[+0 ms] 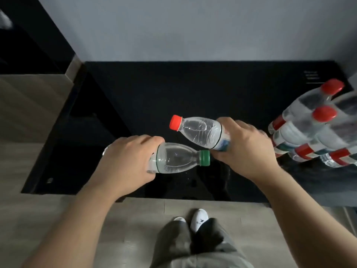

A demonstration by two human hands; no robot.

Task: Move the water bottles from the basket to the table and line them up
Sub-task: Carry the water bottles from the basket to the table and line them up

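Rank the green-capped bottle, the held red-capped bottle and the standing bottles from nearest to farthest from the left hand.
1. Green-capped bottle: in the left hand.
2. Held red-capped bottle: in the right hand.
3. Standing bottles: far right on the table.

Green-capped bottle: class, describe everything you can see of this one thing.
The green-capped bottle is clear plastic with a pale label edged in green. It is held nearly sideways above the dark table, cap pointing right. The left hand grips its lower half, covering most of the label.
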